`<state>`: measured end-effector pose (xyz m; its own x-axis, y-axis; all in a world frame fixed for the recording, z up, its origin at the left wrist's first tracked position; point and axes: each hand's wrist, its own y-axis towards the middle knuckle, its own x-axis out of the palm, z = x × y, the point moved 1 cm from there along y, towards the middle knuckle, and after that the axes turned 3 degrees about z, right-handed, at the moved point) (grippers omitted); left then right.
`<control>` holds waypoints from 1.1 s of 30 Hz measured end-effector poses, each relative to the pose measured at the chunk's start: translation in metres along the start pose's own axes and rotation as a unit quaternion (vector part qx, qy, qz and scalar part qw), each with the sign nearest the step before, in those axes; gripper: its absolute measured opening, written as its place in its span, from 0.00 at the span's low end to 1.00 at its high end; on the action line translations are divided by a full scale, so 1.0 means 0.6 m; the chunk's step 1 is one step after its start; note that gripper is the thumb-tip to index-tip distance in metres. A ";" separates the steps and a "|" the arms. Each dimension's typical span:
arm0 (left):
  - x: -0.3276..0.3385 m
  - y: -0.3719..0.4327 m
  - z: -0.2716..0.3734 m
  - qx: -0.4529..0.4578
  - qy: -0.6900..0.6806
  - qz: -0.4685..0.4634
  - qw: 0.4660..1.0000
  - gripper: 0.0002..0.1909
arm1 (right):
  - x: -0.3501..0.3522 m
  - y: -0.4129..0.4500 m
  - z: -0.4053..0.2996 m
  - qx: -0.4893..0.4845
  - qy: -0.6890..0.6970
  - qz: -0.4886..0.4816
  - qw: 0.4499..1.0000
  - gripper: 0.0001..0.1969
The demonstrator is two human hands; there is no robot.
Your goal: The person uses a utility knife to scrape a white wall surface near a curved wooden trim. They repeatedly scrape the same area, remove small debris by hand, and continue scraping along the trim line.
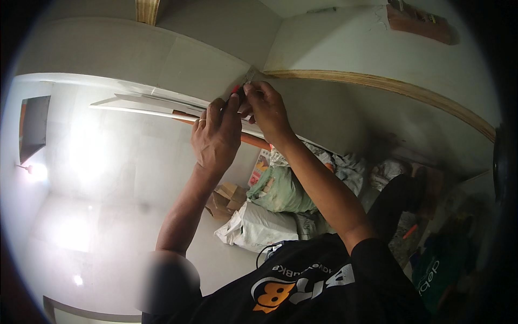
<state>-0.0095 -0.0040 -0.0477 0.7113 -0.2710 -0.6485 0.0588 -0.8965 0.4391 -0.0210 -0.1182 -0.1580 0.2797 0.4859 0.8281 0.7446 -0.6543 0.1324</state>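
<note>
Both arms are raised towards the inner corner of a grey wall recess. My left hand [218, 135], with a ring on one finger, grips a small black-and-red hand tool [238, 92]; its exact kind is hidden by the fingers. Thumb and fingers of my right hand [269, 111] pinch close around the tool's upper end. Just beyond the fingertips, a small grey, rough-looking piece [251, 74] sits at the corner; I cannot tell whether the tool touches it.
A plywood-edged shelf or ledge [380, 79] runs right from the corner. White strips [137, 110] and an orange pipe [255, 140] pass beneath my hands. Below lie a green sack [279, 190], a white sack [263, 227] and a cardboard box [226, 198]. A lamp [37, 171] glares at left.
</note>
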 end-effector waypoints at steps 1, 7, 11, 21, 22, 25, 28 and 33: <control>0.001 0.001 0.002 -0.004 0.001 -0.006 1.000 0.23 | 0.002 0.002 0.005 0.008 0.001 0.015 1.000 0.17; -0.007 0.004 0.014 -0.011 -0.003 -0.035 0.999 0.23 | 0.011 0.005 0.024 0.013 0.078 0.021 0.997 0.15; -0.008 0.007 0.014 -0.020 -0.007 -0.045 0.999 0.22 | 0.013 0.012 0.023 0.012 0.084 0.017 0.996 0.15; 0.001 0.003 0.019 -0.001 0.012 -0.003 1.000 0.20 | 0.015 0.025 0.026 0.014 0.084 0.032 0.996 0.17; 0.001 0.002 0.021 -0.001 0.012 0.000 1.000 0.20 | 0.014 0.025 0.027 0.010 0.088 0.034 0.996 0.17; 0.002 0.003 0.027 -0.004 0.024 -0.001 1.000 0.20 | 0.013 0.027 0.025 0.013 0.093 0.032 0.995 0.17; 0.005 0.010 0.028 0.001 0.032 0.004 0.999 0.21 | 0.013 0.037 0.015 0.026 0.105 0.035 0.994 0.16; 0.004 0.016 0.026 -0.014 0.052 -0.028 0.998 0.21 | 0.016 0.035 -0.003 0.047 0.114 0.018 0.992 0.13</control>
<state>-0.0183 -0.0186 -0.0548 0.7747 -0.1826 -0.6053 0.1181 -0.8987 0.4224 -0.0036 -0.1282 -0.1463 0.1710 0.3121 0.9345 0.7923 -0.6073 0.0578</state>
